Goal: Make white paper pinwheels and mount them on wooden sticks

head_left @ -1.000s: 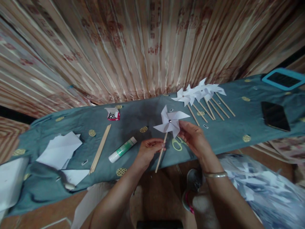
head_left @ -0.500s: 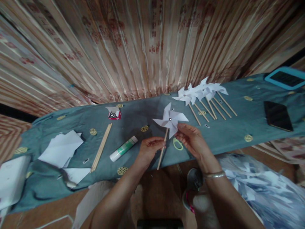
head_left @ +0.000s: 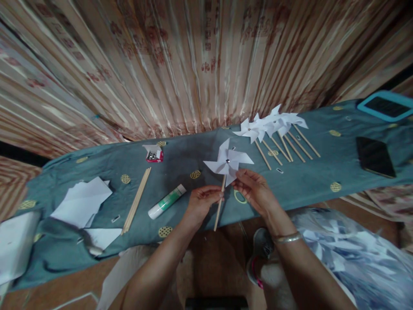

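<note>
I hold a white paper pinwheel [head_left: 227, 161] upright over a table covered in teal cloth [head_left: 193, 155]. My left hand [head_left: 202, 202] is closed round its wooden stick [head_left: 220, 207] below the wheel. My right hand [head_left: 251, 187] pinches the lower blade of the wheel between thumb and fingers. A silver pin shows at the wheel's centre. Under my right hand a pale green scissor handle [head_left: 239, 198] lies on the cloth.
Several finished pinwheels [head_left: 271, 127] lie in a row at the back right. A glue stick [head_left: 166, 201], a bundle of wooden sticks [head_left: 136, 199], a small pin box [head_left: 154, 153] and white paper sheets [head_left: 82, 200] lie to the left. A dark phone [head_left: 374, 157] and a blue-framed tablet [head_left: 385, 105] lie far right.
The pinwheel has turned slightly and shifted a little left. My right hand slid from the right blade down to the lower blade. My left hand keeps its hold on the stick.
</note>
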`<action>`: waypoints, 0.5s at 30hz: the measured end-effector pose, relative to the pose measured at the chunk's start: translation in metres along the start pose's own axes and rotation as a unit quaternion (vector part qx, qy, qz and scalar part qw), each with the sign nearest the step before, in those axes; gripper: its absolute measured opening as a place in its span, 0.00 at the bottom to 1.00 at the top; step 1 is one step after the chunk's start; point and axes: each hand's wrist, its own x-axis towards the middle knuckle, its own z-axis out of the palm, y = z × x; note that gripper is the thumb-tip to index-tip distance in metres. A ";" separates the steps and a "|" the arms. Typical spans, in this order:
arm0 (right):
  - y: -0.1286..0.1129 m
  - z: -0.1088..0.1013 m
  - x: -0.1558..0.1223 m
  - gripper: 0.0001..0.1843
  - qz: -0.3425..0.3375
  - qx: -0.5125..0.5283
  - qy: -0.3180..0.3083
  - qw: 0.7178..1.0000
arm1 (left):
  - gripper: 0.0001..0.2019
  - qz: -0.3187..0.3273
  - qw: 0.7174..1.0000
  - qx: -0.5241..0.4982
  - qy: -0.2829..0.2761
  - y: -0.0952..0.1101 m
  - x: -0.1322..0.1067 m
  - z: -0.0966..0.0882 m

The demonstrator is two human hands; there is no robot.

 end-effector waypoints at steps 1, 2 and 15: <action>0.000 0.000 0.000 0.17 0.001 -0.002 -0.004 1.000 | 0.12 -0.001 1.000 -0.001 -0.001 0.000 0.000 0.000; -0.001 0.000 0.000 0.17 0.003 -0.004 -0.006 1.000 | 0.12 -0.002 1.000 -0.003 -0.002 0.001 0.000 0.000; -0.007 -0.002 -0.002 0.17 0.018 -0.001 0.010 1.000 | 0.13 -0.004 1.000 -0.015 -0.008 -0.001 -0.001 0.001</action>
